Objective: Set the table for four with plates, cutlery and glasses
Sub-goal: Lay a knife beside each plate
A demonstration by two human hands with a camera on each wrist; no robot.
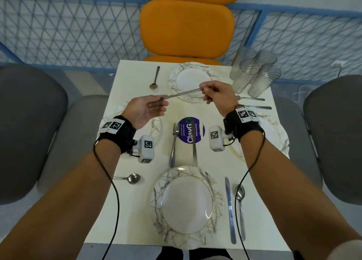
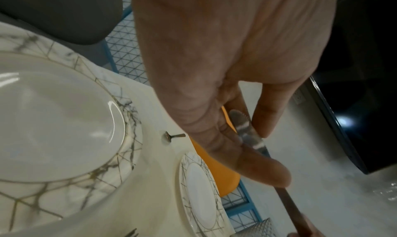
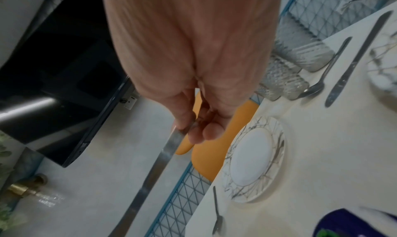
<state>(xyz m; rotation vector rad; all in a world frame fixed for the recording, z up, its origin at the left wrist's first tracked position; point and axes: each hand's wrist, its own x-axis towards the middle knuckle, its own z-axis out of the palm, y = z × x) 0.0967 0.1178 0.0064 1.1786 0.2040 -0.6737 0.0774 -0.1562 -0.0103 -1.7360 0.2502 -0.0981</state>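
Observation:
A table knife (image 1: 184, 93) hangs level above the white table (image 1: 137, 210), held at both ends. My right hand (image 1: 207, 91) pinches its handle end (image 3: 169, 149), up by the far plate (image 1: 172, 77). My left hand (image 1: 156, 105), palm up, pinches the serrated blade tip (image 2: 247, 132) between thumb and fingers. Marbled plates lie at the near side (image 1: 156, 201), the left (image 1: 156, 126) and the right (image 1: 274, 138). Several clear glasses (image 1: 252, 73) stand bunched at the far right corner.
A fork (image 1: 174, 142) and a knife (image 1: 194, 142) lie at the centre by a purple sticker (image 1: 191, 130). Spoons lie far left (image 1: 155, 77) and near left (image 1: 131, 178); knife and spoon pairs lie near right (image 1: 229, 206) and far right (image 1: 258, 107). Chairs surround the table.

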